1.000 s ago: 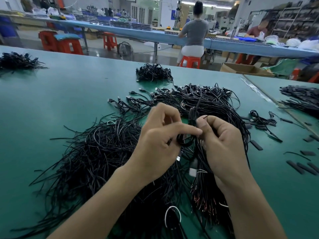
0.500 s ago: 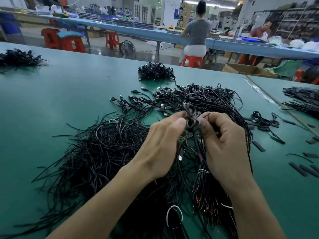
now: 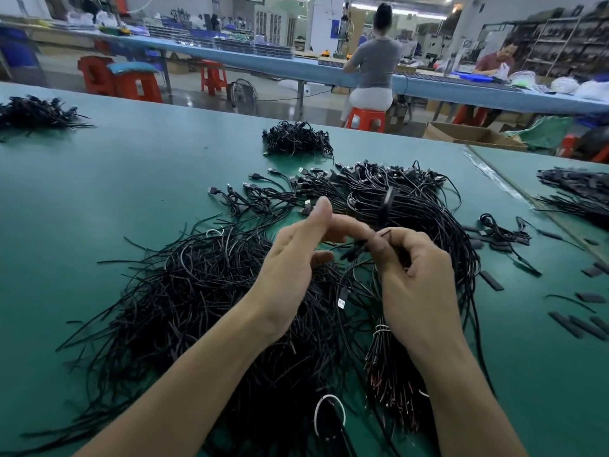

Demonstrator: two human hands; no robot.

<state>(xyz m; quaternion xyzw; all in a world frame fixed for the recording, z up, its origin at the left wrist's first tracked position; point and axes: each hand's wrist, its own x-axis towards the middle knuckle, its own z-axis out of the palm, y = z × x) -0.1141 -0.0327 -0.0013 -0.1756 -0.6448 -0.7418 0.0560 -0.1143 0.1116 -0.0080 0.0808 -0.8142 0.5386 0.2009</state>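
Both hands hover above a green table [image 3: 115,192] strewn with black cables. My right hand [image 3: 412,278] has curled fingers and pinches a thin black cable [image 3: 354,250] at its fingertips. A blurred loop of that cable [image 3: 388,201] sticks up just behind the hand. My left hand [image 3: 293,262] is spread, thumb up and index finger stretched toward the right hand's fingertips; it grips nothing. Under the hands lie a big heap of loose black wires [image 3: 197,291] and a pile of USB cables [image 3: 395,192].
A bundle with reddish ends [image 3: 392,377], tied by a white band, lies under my right wrist. Smaller cable piles sit at the back middle [image 3: 296,140], far left [image 3: 33,112] and right [image 3: 576,192]. Flat black strips [image 3: 491,280] lie at the right. People sit at a far bench.
My left hand has let go of the coiled cable and spread its fingers. The right hand keeps its pinch, and the cable loop has swung up behind it.
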